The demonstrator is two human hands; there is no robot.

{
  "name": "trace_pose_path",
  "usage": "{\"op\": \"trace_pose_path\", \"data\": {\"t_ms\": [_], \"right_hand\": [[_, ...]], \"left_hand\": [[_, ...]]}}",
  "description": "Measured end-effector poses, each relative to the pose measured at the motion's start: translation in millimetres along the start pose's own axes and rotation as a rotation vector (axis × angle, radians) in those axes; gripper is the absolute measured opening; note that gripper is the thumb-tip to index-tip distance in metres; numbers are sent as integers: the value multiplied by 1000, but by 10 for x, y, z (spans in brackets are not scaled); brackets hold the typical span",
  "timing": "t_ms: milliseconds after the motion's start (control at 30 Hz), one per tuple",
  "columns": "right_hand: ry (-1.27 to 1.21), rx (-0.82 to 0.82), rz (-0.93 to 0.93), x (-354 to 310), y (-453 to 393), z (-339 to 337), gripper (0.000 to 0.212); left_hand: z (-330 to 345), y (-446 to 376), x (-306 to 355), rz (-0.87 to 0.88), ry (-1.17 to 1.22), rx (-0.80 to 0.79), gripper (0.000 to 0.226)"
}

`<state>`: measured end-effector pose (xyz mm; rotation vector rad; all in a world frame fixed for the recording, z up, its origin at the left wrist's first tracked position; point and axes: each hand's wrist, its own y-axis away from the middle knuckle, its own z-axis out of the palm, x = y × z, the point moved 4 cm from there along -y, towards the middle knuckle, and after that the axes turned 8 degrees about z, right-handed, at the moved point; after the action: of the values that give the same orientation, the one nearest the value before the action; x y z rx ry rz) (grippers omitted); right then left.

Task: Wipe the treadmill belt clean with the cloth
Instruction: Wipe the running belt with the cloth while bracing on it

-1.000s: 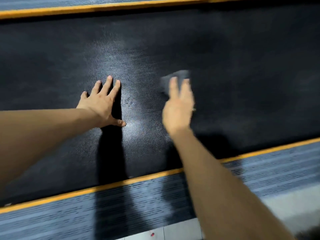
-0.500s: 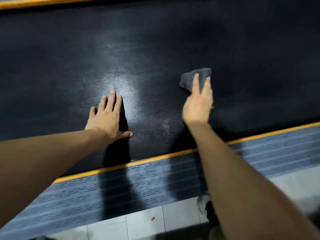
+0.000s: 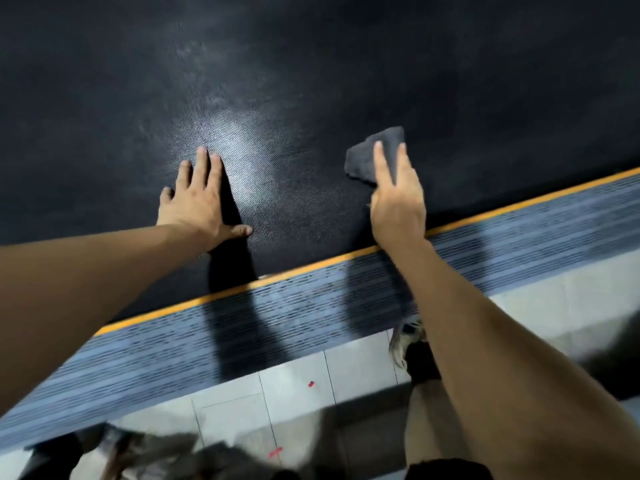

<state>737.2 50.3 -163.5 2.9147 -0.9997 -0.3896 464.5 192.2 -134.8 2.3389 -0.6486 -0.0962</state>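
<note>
Treadmill belt (image 3: 346,64), dark and finely textured, fills the upper part of the head view; we read the scene from left to right. At left, the left hand (image 3: 197,199) lies flat on the belt with its fingers (image 3: 202,168) spread and released, grasping nothing; we judge it to be a brace for the body's weight. Just beside it to the right, a pale sheen marks a patch of belt under the light; whether this is moisture or glare we cannot tell. Further right, the right hand (image 3: 396,199) presses the cloth (image 3: 375,154) against the belt, palm down and fingers extended over it, not clenched. The small grey cloth sits near the belt's near edge, its far corner showing beyond the fingertips. Below, a yellow stripe (image 3: 311,266) borders the belt, then the ribbed side rail (image 3: 277,323), then the tiled floor (image 3: 294,382), where a shoe (image 3: 403,341) shows beside the right forearm. We judge the cloth to be light, soft and limp: it will bunch or slip out unless held flat beneath the palm and fingers, so pressure should fall on its middle. The belt looks grippy, stiff underhand, and may drag at the fabric.
</note>
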Motion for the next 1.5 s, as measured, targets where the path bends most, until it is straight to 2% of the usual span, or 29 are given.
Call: {"op": "trace_pose_path", "data": {"t_ms": [100, 133, 200, 267, 333, 367, 467, 567, 633, 700, 800, 867, 933, 1000, 1067, 1200, 1333, 1500], "right_hand": [[-154, 61, 184, -341, 146, 74, 67], [-206, 39, 172, -606, 301, 156, 66], [-217, -70, -45, -1268, 734, 349, 71], [-210, -232, -245, -1662, 1077, 429, 72], [-192, -300, -351, -1562, 1030, 436, 74], [-188, -267, -354, -1389, 923, 399, 75], [-170, -98, -140, -553, 518, 214, 74], [-150, -37, 151, 148, 214, 49, 84], [-197, -2, 277, 205, 155, 24, 86], [-231, 12, 342, -60, 274, 43, 77], [-271, -119, 162, -894, 772, 217, 68], [-305, -192, 1, -1455, 1145, 374, 75], [-277, -219, -111, -1684, 1272, 503, 78], [-264, -283, -163, -1620, 1161, 571, 84], [-255, -285, -198, -1557, 1084, 555, 90], [-283, -196, -227, -1686, 982, 561, 73], [-304, -105, -206, -1974, 502, 627, 71], [-255, -109, -213, -2524, -435, 764, 73]], "left_hand": [[7, -11, -10, 3, 4, -7, 143], [13, -8, -11, 5, 8, -5, 143], [18, -11, -37, 9, 12, 14, 140], [35, -20, -67, 19, 19, 11, 137], [51, -21, -87, 16, 18, 9, 139], [51, -22, -88, 13, 13, 6, 141], [63, -46, -85, 14, 27, 1, 144], [83, -55, -87, 26, 25, -4, 144], [91, -68, -92, 31, 31, -4, 144], [96, -70, -97, 36, 30, -9, 143], [83, -44, -98, 43, -8, 8, 141], [83, -14, -103, 59, -59, 25, 140], [88, -3, -158, 96, -71, 5, 136], [58, -7, -263, 166, -64, -23, 129], [22, 10, -401, 244, -79, -10, 114], [43, 115, -746, 249, -88, 130, 81], [141, 107, -1068, 214, -75, 270, 76], [115, -165, -1359, 170, -80, 380, 71]]}}
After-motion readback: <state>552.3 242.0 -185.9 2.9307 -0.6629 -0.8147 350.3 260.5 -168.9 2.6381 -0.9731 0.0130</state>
